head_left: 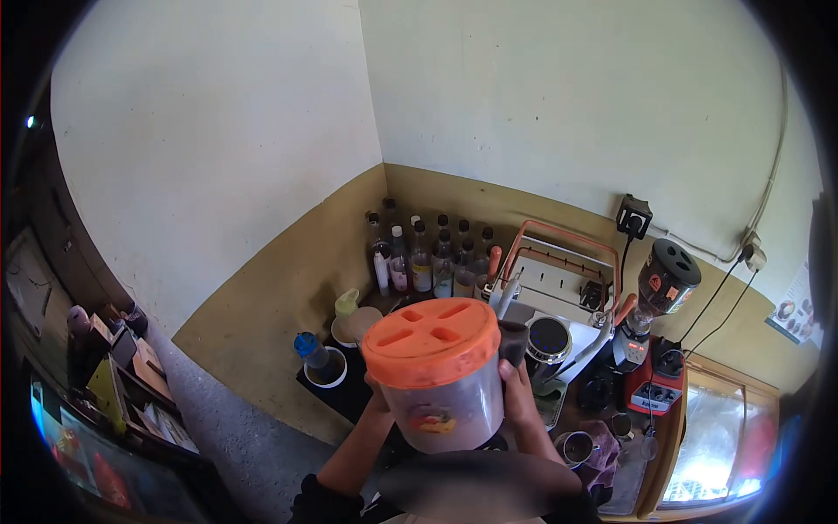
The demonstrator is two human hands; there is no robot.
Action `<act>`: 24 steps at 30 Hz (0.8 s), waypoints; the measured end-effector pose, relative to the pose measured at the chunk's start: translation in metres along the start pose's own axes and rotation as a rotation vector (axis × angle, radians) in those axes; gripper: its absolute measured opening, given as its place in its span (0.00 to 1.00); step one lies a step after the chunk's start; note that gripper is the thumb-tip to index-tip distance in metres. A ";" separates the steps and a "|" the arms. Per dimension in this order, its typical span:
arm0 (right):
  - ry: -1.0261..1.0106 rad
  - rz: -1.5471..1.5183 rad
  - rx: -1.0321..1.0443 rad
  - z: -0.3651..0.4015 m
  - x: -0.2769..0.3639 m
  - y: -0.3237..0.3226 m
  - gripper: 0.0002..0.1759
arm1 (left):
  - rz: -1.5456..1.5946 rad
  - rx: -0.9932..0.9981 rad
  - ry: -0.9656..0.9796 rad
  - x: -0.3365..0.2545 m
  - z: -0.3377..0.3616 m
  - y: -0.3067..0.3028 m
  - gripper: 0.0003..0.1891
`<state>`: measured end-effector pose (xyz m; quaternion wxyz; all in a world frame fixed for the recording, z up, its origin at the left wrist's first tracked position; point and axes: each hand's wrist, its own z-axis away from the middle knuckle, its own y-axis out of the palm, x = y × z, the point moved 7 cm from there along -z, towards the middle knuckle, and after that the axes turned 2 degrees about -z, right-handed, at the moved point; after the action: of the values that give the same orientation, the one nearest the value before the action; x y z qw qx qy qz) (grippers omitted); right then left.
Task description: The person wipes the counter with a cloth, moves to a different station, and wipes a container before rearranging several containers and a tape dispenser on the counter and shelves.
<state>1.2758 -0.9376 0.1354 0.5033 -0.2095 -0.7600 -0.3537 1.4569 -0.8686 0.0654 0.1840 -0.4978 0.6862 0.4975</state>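
Note:
A large clear plastic jar with an orange screw lid is held up in front of me. My left hand is closed around its left side, the fingers mostly hidden behind it. My right hand grips the right side, thumb upright along the wall. Pale contents show through the plastic, and a coloured label sits low on the front. A dark cylindrical thing appears just above my right thumb, beside the lid.
Behind the jar stand several syrup bottles in the corner. Rightward are an espresso machine, a coffee grinder, a red blender base and a metal pitcher. A blue-capped bottle stands in a white tub at left.

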 end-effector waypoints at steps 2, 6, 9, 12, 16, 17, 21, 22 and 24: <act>0.172 -0.060 0.088 -0.005 -0.007 0.001 0.44 | 0.036 -0.010 -0.052 0.000 -0.004 0.002 0.46; 0.129 -0.186 -0.166 -0.001 -0.018 -0.007 0.48 | 0.123 -0.222 -0.154 -0.009 -0.009 -0.007 0.44; -0.078 -0.121 -0.237 0.000 -0.001 0.003 0.52 | -0.269 -0.373 -0.117 -0.050 -0.006 0.008 0.39; -0.504 0.265 -0.165 0.002 0.034 0.023 0.50 | -0.052 -0.370 -0.015 -0.041 0.010 0.016 0.37; -0.524 0.751 -0.137 0.008 0.057 0.039 0.48 | -0.386 -0.285 0.082 -0.048 0.005 0.038 0.38; -0.624 0.900 -0.065 0.014 0.058 0.045 0.48 | -0.268 -0.278 0.046 -0.044 0.001 0.037 0.40; -0.921 1.345 0.367 0.051 0.032 0.073 0.51 | -0.086 -0.250 -0.051 -0.013 -0.013 0.016 0.44; -0.966 1.437 0.489 0.060 0.025 0.078 0.51 | -0.112 -0.246 -0.068 -0.005 -0.013 0.012 0.45; -0.949 1.450 0.403 0.046 0.034 0.060 0.50 | -0.139 -0.307 -0.105 -0.003 -0.012 0.021 0.44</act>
<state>1.2748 -0.8648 0.1749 0.2630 -0.6712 -0.6166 0.3163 1.4427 -0.8767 0.0835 0.1754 -0.5395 0.5556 0.6079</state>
